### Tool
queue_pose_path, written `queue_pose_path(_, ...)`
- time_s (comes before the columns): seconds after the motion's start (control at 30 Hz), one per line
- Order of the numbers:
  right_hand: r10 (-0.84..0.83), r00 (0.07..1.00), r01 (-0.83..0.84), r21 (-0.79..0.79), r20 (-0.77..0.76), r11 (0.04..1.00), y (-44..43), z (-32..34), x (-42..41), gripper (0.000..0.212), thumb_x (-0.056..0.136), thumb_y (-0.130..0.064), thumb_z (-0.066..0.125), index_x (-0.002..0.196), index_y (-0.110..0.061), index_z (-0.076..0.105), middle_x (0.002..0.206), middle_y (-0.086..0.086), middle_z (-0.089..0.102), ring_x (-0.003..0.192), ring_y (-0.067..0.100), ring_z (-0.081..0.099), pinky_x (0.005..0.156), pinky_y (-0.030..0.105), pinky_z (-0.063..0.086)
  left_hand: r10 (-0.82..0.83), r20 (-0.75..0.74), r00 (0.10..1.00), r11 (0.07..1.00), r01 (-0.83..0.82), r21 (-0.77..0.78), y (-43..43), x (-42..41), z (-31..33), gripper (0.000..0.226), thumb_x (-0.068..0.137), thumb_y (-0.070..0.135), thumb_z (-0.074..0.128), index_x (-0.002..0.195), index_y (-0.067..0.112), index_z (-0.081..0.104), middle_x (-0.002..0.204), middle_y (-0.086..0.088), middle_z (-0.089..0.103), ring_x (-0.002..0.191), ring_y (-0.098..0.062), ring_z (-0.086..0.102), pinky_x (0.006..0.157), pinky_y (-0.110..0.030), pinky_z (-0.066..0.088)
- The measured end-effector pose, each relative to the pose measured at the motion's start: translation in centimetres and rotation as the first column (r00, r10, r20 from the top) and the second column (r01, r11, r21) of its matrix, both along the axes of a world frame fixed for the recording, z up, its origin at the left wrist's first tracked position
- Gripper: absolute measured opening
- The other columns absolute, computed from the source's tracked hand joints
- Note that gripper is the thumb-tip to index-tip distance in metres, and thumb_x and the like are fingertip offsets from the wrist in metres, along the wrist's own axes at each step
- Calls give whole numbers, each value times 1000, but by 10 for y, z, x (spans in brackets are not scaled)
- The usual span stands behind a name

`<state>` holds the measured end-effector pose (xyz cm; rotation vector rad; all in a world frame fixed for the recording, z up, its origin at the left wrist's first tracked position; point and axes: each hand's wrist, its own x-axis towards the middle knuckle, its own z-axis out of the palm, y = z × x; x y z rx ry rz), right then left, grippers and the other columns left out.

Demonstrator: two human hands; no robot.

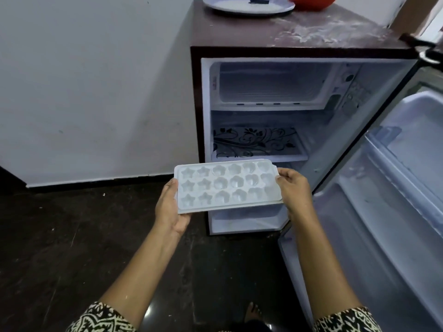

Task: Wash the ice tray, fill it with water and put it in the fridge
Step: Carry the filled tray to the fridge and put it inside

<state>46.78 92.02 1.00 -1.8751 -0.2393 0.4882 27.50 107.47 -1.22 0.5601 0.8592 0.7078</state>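
A: Where is the ice tray (226,185) at this moment?

B: It is held in mid-air in front of the open fridge (263,53), below the patterned glass shelf (259,142). The left hand (171,207) is closed on its short end at 9 o'clock, the right hand (293,189) on the end at 3 o'clock.

A: Which way is it pointed?

B: The long axis is laid from 9 to 3 o'clock, the right end tipped slightly upward. The moulds are turned up, stars toward 9 o'clock, rounder shapes toward 3. Whether water is in them cannot be told.

A: How should the step be done well?

B: The freezer compartment (275,85) at 12 o'clock is judged the likely target. The tray should be kept level and raised slowly, so nothing is spilled, then slid in flat. The fridge door (395,188) at 3 o'clock should be cleared.
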Motion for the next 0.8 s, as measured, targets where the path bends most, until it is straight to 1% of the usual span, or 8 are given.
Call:
queue_pose_path(0.1, 11, 1000, -11, 20, 11, 1000, -1, 4, 38, 18, 95, -9, 51, 105, -14, 64, 99, 2, 68, 97, 22, 64, 89, 40, 53, 24, -8, 1000, 1000, -24, -9, -6, 36, 3, 41, 101, 24, 48, 136, 4, 50, 126, -18, 64, 113, -35, 63, 78, -44, 59)
queue_pose_path(0.17, 24, 999, -24, 5, 29, 1000, -3, 6, 64, 21, 95, -11, 51, 111, -10, 64, 102, 4, 68, 99, 24, 64, 92, 42, 51, 41, -8, 999, 999, -41, -20, -9, 60, 4, 40, 99, 20, 48, 135, 2, 51, 121, -17, 66, 108, -34, 65, 80, -45, 58)
queue_pose_path(0.3, 55, 997, -55, -2, 54, 999, -5, 8, 108, 20, 95, -13, 52, 112, -12, 63, 102, 6, 68, 97, 25, 64, 92, 44, 51, 81, -12, 997, 996, -82, -36, -17, 101, 6, 35, 96, 17, 48, 126, 2, 56, 92, -9, 76, 78, -25, 74, 60, -37, 60)
queue_pose_path(0.37, 60, 996, -60, 5, 63, 998, -5, 9, 130, 18, 95, -12, 53, 110, -11, 64, 102, 3, 68, 98, 23, 64, 93, 45, 51, 85, -5, 996, 996, -85, -26, -19, 119, 7, 31, 96, 17, 46, 121, 4, 61, 89, -8, 76, 76, -24, 74, 58, -35, 59)
queue_pose_path(0.5, 62, 995, -62, -6, 83, 998, -2, 9, 169, 15, 93, -13, 56, 106, -16, 64, 96, -1, 66, 99, 23, 63, 94, 45, 50, 78, 11, 997, 996, -79, 30, -18, 153, 15, 23, 99, 14, 43, 109, 10, 62, 100, -11, 73, 89, -28, 70, 74, -43, 59)
queue_pose_path(0.57, 62, 994, -62, 1, 86, 998, 1, 10, 186, 16, 93, -13, 57, 107, -15, 65, 102, 3, 67, 100, 24, 63, 94, 44, 50, 95, -15, 995, 994, -94, 57, -15, 168, 22, 21, 99, 13, 44, 108, 8, 62, 102, -12, 71, 93, -29, 67, 79, -43, 56)
queue_pose_path(0.67, 53, 994, -55, 22, 99, 998, 9, 15, 207, 20, 92, -12, 58, 110, -10, 65, 107, 7, 68, 100, 24, 63, 94, 42, 51, 128, -72, 989, 988, -120, 97, -8, 190, 31, 26, 99, 11, 47, 121, 2, 58, 119, -18, 65, 105, -33, 62, 90, -46, 53)
queue_pose_path(0.8, 64, 990, -69, 34, 129, 997, 20, 23, 232, 17, 91, -11, 58, 105, -11, 67, 99, 4, 68, 97, 24, 64, 89, 39, 53, 158, -89, 984, 980, -144, 140, 3, 216, 41, 30, 99, 9, 49, 128, 0, 55, 127, -20, 61, 106, -31, 62, 85, -43, 54)
